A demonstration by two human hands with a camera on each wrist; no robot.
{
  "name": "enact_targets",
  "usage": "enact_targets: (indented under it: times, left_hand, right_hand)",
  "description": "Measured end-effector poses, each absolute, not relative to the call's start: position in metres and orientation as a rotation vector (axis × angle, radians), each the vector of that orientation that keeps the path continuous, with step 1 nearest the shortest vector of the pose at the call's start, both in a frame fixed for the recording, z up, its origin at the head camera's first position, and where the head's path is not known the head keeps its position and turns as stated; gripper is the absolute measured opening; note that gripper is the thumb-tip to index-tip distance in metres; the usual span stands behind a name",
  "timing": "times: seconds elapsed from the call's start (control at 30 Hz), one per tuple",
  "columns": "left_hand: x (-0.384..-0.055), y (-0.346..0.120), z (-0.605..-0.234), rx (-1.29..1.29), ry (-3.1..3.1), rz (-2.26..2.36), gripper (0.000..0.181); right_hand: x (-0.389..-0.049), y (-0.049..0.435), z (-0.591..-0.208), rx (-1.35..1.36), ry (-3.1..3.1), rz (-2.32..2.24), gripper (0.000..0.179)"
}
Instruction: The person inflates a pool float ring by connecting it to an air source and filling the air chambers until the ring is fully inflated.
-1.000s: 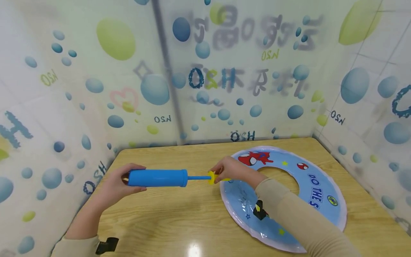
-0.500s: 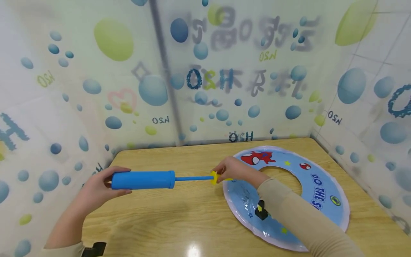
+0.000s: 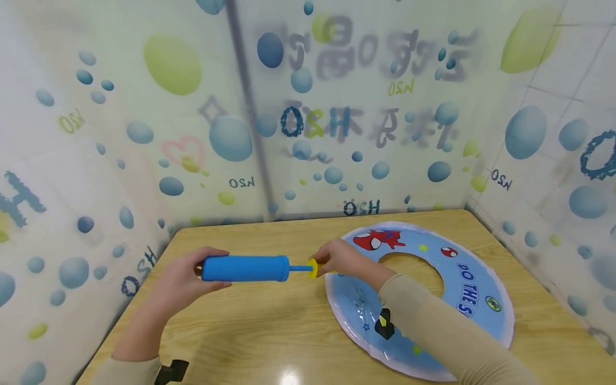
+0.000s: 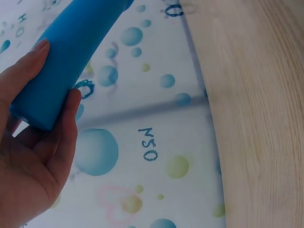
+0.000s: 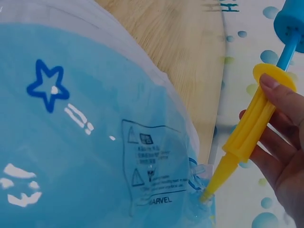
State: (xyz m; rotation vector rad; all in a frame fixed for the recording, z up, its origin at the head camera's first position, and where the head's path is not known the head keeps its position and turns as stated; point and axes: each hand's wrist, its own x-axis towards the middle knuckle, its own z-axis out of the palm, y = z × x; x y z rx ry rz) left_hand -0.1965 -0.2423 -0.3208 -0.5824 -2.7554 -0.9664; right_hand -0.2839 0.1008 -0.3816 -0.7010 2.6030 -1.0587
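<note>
My left hand (image 3: 192,275) grips the far left end of a blue hand pump (image 3: 245,268), thumb and fingers curled round its barrel (image 4: 71,61). A short stretch of the blue rod shows between barrel and nozzle. With my right hand (image 3: 339,259) I pinch the pump's yellow nozzle (image 5: 249,123) just below its flange. The nozzle's tapered tip sits at the clear valve (image 5: 199,175) on the edge of a light blue swim ring (image 3: 476,289) with a red cartoon figure. In the head view my right hand hides most of the nozzle.
The ring lies on a wooden table (image 3: 269,331), under my right forearm. A printed curtain (image 3: 298,160) with blue and green bubbles stands behind the table and along both sides. Black straps sit at both sleeves.
The left hand first drew the barrel left, lengthening the exposed rod, then pushed it back right, so less rod shows now. The right hand stays at the nozzle; the ring keeps its place.
</note>
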Motion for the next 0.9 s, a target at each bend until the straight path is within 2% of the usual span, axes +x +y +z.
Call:
enact_targets:
  times: [0.47, 0.9]
  left_hand:
    - [-0.209, -0.208, -0.338, -0.592, -2.776, -0.932, 0.053]
    - [-0.206, -0.233, -0.323, -0.654, -2.733, -1.078, 0.052]
  right_hand:
    - [-0.277, 0.088, -0.379, -0.689, 2.562, -1.126, 0.036]
    - [-0.280, 0.103, -0.376, -0.671, 2.496, -1.066, 0.040]
